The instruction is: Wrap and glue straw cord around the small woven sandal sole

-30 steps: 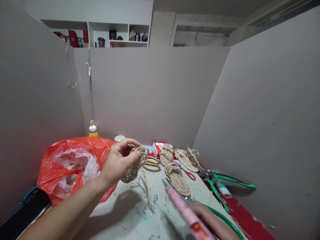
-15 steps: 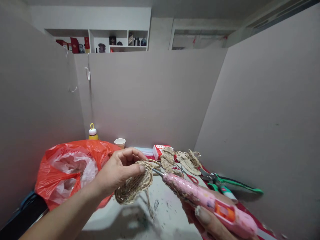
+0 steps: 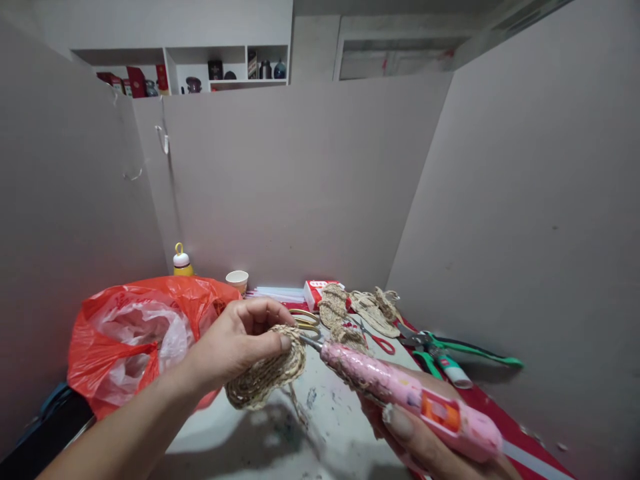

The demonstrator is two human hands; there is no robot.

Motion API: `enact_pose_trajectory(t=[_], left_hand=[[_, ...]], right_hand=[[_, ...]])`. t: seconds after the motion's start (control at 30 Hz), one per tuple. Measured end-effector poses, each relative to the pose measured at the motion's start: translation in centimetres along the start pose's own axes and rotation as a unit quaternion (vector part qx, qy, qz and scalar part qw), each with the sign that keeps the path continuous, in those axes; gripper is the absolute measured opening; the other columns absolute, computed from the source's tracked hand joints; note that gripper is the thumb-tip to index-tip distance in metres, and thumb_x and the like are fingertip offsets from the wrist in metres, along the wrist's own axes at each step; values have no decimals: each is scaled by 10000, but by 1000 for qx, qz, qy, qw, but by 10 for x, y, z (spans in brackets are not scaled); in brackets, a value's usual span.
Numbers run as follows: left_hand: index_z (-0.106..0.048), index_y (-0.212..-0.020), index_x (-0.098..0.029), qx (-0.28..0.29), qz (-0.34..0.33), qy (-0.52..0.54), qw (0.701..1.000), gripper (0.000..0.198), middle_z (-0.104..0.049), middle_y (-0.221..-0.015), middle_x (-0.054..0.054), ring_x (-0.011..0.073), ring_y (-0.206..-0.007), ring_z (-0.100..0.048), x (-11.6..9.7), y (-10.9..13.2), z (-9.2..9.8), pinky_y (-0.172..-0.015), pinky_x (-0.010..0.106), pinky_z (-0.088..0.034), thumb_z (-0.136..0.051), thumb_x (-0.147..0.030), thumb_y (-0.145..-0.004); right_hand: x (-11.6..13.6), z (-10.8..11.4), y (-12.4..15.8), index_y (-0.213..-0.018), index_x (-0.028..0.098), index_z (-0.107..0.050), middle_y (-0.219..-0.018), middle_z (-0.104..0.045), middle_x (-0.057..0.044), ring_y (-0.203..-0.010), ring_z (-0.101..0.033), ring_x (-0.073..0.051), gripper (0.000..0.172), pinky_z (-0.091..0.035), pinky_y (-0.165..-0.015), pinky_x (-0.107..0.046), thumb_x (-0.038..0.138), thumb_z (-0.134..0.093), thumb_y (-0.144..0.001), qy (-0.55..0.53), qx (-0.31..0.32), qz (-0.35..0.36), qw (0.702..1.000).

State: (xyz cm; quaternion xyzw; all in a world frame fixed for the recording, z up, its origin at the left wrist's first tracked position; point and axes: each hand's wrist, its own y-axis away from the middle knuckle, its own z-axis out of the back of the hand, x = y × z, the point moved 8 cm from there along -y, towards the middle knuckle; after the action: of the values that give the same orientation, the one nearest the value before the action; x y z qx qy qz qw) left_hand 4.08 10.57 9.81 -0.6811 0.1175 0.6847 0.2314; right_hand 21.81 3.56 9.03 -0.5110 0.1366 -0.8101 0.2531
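Pinching the rope coil (image 3: 265,377) up off the table (image 3: 330,433) like this looks like the right idea to me: the left hand (image 3: 235,343) has its thumb and fingers (image 3: 280,341) closed on the top rim, so the coil hangs tilted in the air with its face turned toward the glue gun (image 3: 400,393). The right hand (image 3: 425,443) is wrapped tight around the pink gun body, thumb lying along the side, and the metal nozzle (image 3: 311,342) sits right at the coil's upper edge, touching or a hair off, I can't tell which. If it were me I'd keep the tip in the groove between two rounds of cord, squeeze gently, and keep the pinching fingers clear of the hot end. The coil itself is tan, rough twisted cord wound into a flat oval, a bit floppy, with a loose tail (image 3: 299,413) dangling down toward the stained tabletop. Behind it there's a red plastic bag (image 3: 135,327), gold scissors (image 3: 306,319), a few woven cord pieces (image 3: 370,313) and green-handled cutters (image 3: 450,350) off to the right.
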Motion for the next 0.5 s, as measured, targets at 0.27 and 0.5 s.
enact_pose_trajectory(t=[0.27, 0.5], left_hand=[[-653, -855, -168, 1, -5, -30, 1000, 126, -499, -635, -48, 72, -573, -418, 0, 0, 1, -542, 230, -312, -688, -176, -735], [-647, -858, -156, 7, -3, -14, 1000, 143, -510, -637, -44, 69, -573, -431, -1, 1, 0, -554, 223, -335, -701, -185, -729]], right_hand=[[4, -7, -4, -1249, 275, -646, -938, -731, -95, -786, -693, -236, 449, -586, -614, -309, 523, -445, -933, -17, 52, 4, 999], [15, -4, -7, -981, 279, -713, -551, -579, -1, -500, -580, -181, 327, -536, -513, -292, 501, -480, -923, -24, 21, 45, 998]])
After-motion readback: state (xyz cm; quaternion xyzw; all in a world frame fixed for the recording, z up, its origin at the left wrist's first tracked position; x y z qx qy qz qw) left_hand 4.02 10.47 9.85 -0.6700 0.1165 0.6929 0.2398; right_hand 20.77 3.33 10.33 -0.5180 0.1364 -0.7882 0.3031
